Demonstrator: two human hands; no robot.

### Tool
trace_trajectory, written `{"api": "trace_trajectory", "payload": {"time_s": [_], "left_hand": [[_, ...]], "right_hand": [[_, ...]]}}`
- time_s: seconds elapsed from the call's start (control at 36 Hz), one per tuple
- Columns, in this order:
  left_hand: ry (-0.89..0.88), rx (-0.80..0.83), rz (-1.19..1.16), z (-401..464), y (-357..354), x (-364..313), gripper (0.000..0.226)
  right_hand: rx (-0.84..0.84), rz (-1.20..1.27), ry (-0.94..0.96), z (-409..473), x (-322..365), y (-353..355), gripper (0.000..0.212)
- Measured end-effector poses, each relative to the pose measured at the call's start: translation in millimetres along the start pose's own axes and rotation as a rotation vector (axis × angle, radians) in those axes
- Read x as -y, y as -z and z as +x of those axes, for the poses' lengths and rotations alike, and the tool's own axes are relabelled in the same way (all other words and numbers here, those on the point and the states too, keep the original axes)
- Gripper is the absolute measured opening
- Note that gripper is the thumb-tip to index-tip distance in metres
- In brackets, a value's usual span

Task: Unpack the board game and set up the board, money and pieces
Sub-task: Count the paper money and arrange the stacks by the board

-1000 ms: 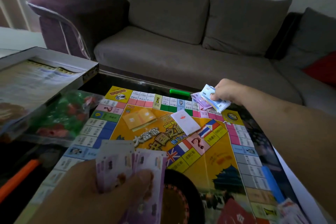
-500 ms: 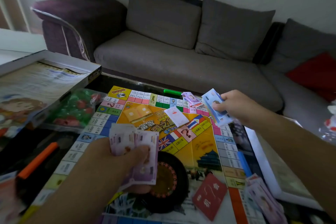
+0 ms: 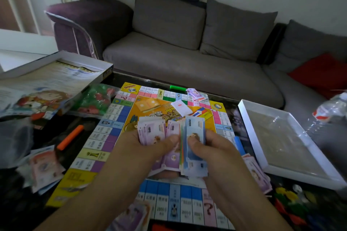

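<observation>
The colourful game board lies open on the dark table. Above its middle, my left hand grips a fan of purple play-money notes. My right hand holds a stack of blue notes right beside them, thumb on top. A small pile of notes rests at the board's far edge. A white card lies face up near the centre. More purple notes sit at the board's right edge, and a bag of green and red pieces lies to the left.
The box lid sits at far left, the white box base at right. An orange marker and a green marker lie on the table. Loose coloured pieces sit at lower right. A grey sofa stands behind.
My right hand left some notes at the board's far edge and came back with the blue stack to meet my left hand over the board's middle. The view tilted down.
</observation>
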State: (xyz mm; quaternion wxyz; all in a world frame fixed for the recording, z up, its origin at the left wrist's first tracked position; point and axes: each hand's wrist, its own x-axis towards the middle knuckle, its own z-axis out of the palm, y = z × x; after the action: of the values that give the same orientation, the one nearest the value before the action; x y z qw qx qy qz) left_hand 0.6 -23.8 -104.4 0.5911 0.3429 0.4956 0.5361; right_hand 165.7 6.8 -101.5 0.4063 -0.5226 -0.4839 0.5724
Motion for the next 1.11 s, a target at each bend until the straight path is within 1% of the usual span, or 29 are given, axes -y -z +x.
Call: {"api": "trace_trajectory", "payload": {"time_s": [0.08,0.17,0.25,0.33,0.44,0.56,0.69,0.86,0.94,1.0,1.06,1.11], "left_hand": [[0.026,0.013,0.009,-7,3,6,0.018],[0.056,0.038,0.018,-11,7,8,0.021],[0.096,0.075,0.007,-13,9,7,0.022],[0.173,0.107,-0.039,-15,9,0,0.026],[0.235,0.131,-0.103,-15,13,-9,0.023],[0.204,0.157,-0.003,-14,15,-11,0.022],[0.139,0.085,0.108,-14,15,-9,0.017],[0.061,0.035,0.219,-13,18,-6,0.012],[0.036,0.054,0.287,-12,21,-4,0.011],[0.035,0.097,0.322,-12,22,-3,0.012],[0.047,0.128,0.300,-12,22,-1,0.013],[0.051,0.119,0.286,-13,21,1,0.014]], "right_hand": [[0.026,-0.006,-0.027,-6,-9,-1,0.019],[0.049,0.004,-0.044,-11,-12,-1,0.022],[0.034,-0.015,-0.046,-12,-15,-1,0.023],[0.010,-0.020,-0.040,-12,-16,2,0.024],[-0.002,-0.038,-0.008,-12,-14,10,0.025],[0.015,-0.067,0.032,-12,-11,16,0.022],[0.038,-0.173,0.103,-12,-11,19,0.024],[0.003,-0.251,0.150,-11,-11,20,0.023],[0.007,-0.282,0.157,-11,-13,17,0.023],[0.014,-0.282,0.156,-13,-13,15,0.024],[0.025,-0.284,0.167,-14,-14,12,0.024],[0.017,-0.266,0.173,-15,-15,10,0.023]]}}
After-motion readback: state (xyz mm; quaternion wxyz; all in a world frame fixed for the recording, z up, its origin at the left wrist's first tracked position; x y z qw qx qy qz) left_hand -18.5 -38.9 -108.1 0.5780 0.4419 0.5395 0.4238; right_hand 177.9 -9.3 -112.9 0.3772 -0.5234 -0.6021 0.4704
